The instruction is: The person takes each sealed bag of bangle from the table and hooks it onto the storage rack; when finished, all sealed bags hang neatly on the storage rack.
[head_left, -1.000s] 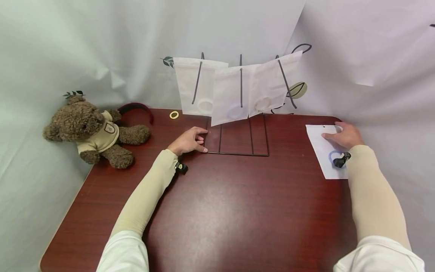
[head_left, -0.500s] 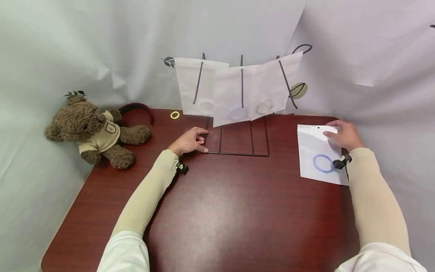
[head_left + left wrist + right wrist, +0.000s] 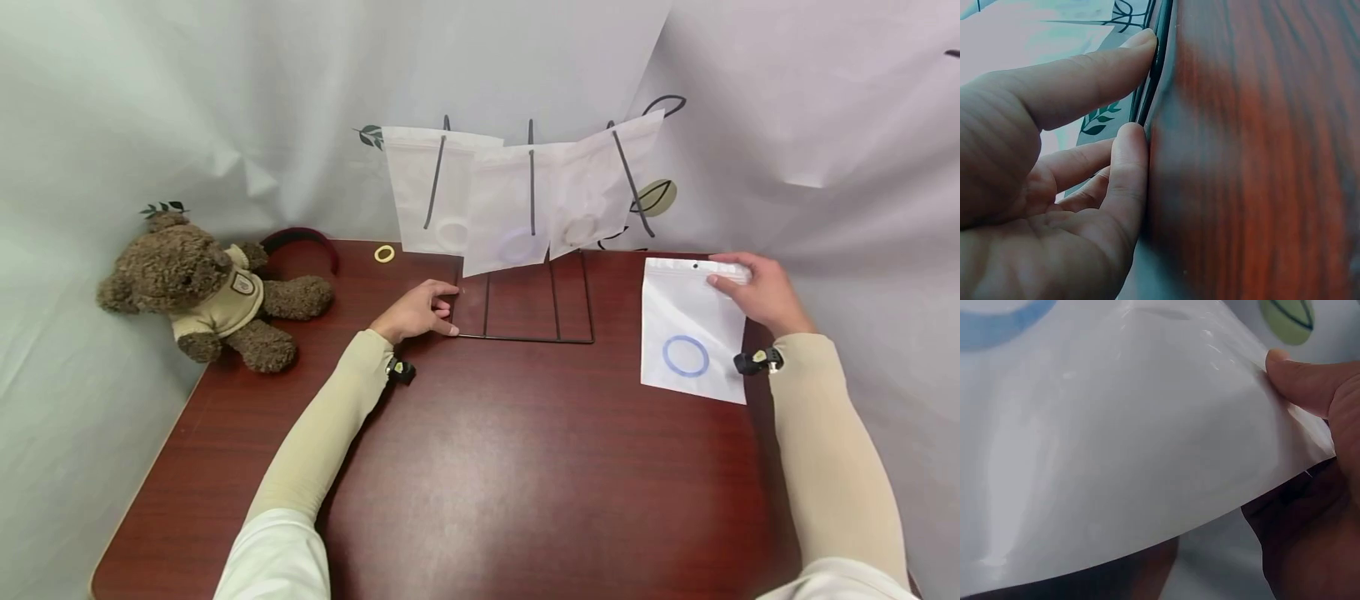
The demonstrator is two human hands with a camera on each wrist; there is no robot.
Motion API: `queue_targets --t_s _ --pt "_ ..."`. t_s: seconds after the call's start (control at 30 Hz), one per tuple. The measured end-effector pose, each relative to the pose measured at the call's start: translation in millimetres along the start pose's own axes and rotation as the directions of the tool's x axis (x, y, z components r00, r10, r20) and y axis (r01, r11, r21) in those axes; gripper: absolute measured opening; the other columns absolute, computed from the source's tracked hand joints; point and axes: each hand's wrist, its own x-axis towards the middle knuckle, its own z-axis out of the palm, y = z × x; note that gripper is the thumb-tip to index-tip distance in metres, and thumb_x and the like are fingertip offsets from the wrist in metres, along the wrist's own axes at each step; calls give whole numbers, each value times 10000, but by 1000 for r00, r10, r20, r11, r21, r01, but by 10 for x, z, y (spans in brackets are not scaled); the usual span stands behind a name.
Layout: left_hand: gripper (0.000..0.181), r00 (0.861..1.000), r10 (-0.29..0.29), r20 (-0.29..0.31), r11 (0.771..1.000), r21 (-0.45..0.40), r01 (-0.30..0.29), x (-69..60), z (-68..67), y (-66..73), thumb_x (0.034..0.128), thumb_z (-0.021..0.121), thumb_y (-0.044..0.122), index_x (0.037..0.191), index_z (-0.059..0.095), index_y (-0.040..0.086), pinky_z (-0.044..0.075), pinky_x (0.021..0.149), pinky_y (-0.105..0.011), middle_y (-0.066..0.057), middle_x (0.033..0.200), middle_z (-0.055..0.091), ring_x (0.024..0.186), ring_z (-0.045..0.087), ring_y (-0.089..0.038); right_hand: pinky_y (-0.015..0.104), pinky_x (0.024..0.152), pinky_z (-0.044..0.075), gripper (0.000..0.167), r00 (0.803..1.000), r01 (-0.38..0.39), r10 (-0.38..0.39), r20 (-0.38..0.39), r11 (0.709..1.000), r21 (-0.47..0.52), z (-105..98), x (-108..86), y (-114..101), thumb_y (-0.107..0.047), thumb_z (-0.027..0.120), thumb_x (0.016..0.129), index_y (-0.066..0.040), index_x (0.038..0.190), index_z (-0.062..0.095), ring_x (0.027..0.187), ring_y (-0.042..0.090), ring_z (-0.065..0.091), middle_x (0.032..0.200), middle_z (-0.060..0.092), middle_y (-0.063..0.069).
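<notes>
A black wire rack (image 3: 525, 340) stands at the back of the table, its base lying flat. My left hand (image 3: 412, 312) grips its front left corner; in the left wrist view, thumb and finger are against the black wire (image 3: 1159, 47). White pouches hang overlapping from the hooks: a left pouch (image 3: 420, 183), a middle pouch (image 3: 502, 187) and a right pouch (image 3: 592, 179). At the right, my right hand (image 3: 768, 292) pinches the top right corner of another white pouch (image 3: 693, 304). Through its front a blue ring (image 3: 707, 358) shows. The right wrist view has the pouch (image 3: 1147, 425) bulging.
A brown teddy bear (image 3: 217, 287) leans at the back left, with a dark red headband-like arc (image 3: 330, 247) behind it. Near the back edge lies a small yellow ring (image 3: 377, 254). White patterned cloth (image 3: 300, 125) surrounds the red-brown table (image 3: 540, 467).
My right hand has drawn its pouch leftward and lifted its top edge, bringing the blue ring into full view. The left hand stays at the rack's corner.
</notes>
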Motion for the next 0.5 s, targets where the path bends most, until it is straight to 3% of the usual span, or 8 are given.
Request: queue_targets --t_s 0.1,0.2,0.33,0.43,0.5 --pt "872 1000 3 2 1000 1 -3 4 -1 -2 774 929 25 1548 532 92 540 995 -307 -116 1578 409 1239 611 -268 304 1047 421 544 998 25 -25 -62 1000 -4 -19 -74 -141 -437 741 987 -117 1421 670 1268 264 559 1419 635 242" --pt "874 1000 7 -3 1000 0 -7 5 -5 0 768 931 25 1545 537 90 542 991 -295 -115 1577 412 1237 614 -265 154 883 370 498 991 60 -58 -118 998 14 -39 -156 -272 -399 770 972 -157 1401 699 1109 34 565 1373 682 167" --pt "874 1000 12 -10 1000 1 -12 1 -6 3 759 932 19 1538 542 84 541 988 -301 -115 1570 423 1230 618 -266 92 839 370 459 979 109 -97 -177 992 58 -49 -259 -426 -339 799 956 -199 1386 721 1007 -128 517 1244 713 -118" --pt "875 1000 9 -10 1000 5 -9 -5 -1 4 763 930 20 1542 537 84 538 986 -303 -115 1571 423 1232 614 -264 75 792 394 441 970 141 -120 -212 986 84 -46 -339 -536 -293 812 946 -193 1369 734 964 -104 548 1114 632 -307" --pt "875 1000 3 -8 1000 6 -3 -4 4 0 768 927 19 1546 532 84 538 985 -298 -117 1578 420 1239 612 -263 71 756 407 431 962 166 -140 -234 982 94 -43 -390 -615 -264 820 938 -181 1354 743 931 -84 565 1072 599 -356"
